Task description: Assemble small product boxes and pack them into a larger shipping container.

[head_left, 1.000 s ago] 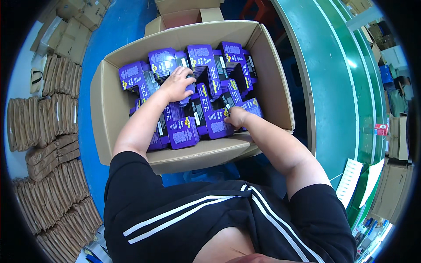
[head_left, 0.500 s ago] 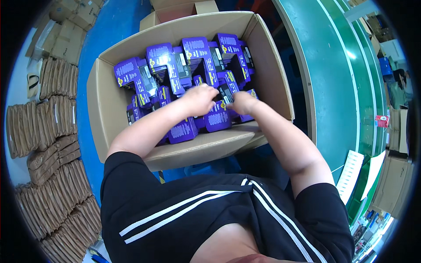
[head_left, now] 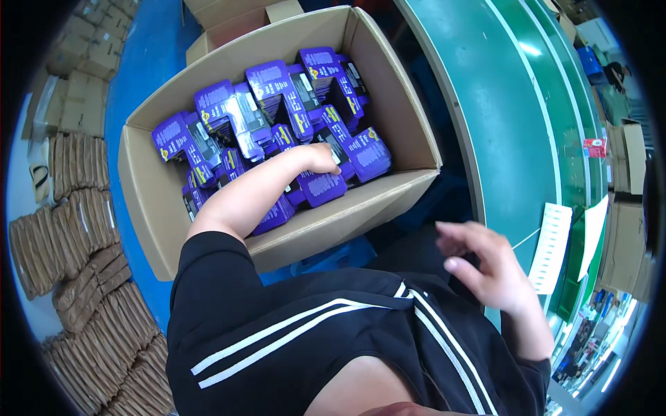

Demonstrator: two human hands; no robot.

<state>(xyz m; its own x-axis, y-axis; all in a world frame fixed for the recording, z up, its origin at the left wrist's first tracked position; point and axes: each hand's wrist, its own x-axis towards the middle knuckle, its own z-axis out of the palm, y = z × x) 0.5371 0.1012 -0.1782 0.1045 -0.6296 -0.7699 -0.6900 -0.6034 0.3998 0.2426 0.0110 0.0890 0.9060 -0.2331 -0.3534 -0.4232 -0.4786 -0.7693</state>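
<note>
A large brown cardboard box [head_left: 388, 76] stands in front of me, holding several stacks of flat purple cartons [head_left: 267, 80] set in two rows. The cartons have stepped, cut-out shapes with yellow and black printed patches. My left hand [head_left: 320, 158] is over the near row, fingers curled down against the purple cartons; what lies under the fingertips is hidden. Outside the box, near its right corner, my right hand [head_left: 485, 267] hangs in the air. Its thumb stands apart from its loosely bent fingers, and nothing is in it.
A green work table [head_left: 499, 90] runs along the right, with white paper sheets [head_left: 553, 243] on its near part. On the left lie bundles of brown flattened cardboard [head_left: 83, 222]. Behind the box is another opened carton [head_left: 243, 24] on the blue floor [head_left: 149, 76].
My right hand has come out of the box, back and to the right, and its fingers have spread. The left hand stays on the near row. The view has shifted, so the box appears further left.
</note>
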